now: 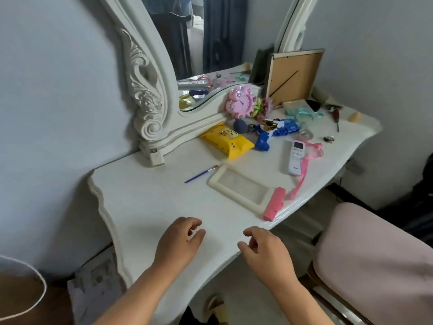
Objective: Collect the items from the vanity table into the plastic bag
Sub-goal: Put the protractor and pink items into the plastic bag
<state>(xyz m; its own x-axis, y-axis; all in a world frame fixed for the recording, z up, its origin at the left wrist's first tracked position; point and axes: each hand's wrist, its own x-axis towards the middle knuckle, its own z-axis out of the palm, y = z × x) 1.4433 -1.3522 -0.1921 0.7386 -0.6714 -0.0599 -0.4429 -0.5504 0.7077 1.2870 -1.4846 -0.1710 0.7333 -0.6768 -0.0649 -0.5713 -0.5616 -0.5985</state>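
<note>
While both hands hover over the near, bare part of the white counter (140, 198), neither holds anything: the left hand (178, 245) and the right hand (264, 252) each have loosely curled, relaxed fingers, apart from each other and from every item. Further back on the counter, a blue paintbrush (201, 174) lies just beside a cream rectangular frame (239, 189), with a pink bar (274, 204) touching the frame's right end near the front edge. Behind them a yellow packet (226, 141) sits by the base of the carved mirror (150, 90), next to a blue toy gun (273, 134). To the right, a white remote (295, 157) rests against a pink ribbon (304, 165). At the back, a pink toy clock (240, 102) leans on the mirror base, beside a picture frame (293, 76) turned backwards. I cannot see a plastic bag. 1 pink chair (375, 254) stands at the right.
</note>
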